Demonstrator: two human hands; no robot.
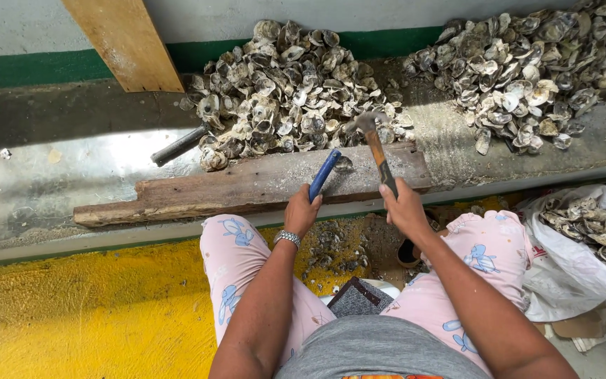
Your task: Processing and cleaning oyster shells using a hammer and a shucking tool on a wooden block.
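My left hand (301, 209) grips a blue-handled tool (324, 173) whose tip rests against a small oyster shell (343, 163) on a worn wooden plank (198, 191). My right hand (402, 207) holds a hammer (375, 144) by its wooden handle, the metal head raised just above the plank's far edge, close to the shell. A metal bracelet sits on my left wrist. My knees in pink patterned trousers are below the plank.
A large heap of oyster shells (282, 91) lies behind the plank, another heap (527, 70) at the right. A dark metal rod (179, 146) pokes out of the first heap. A white sack of shells (590, 224) stands at right. Shell fragments (331, 245) litter the yellow floor.
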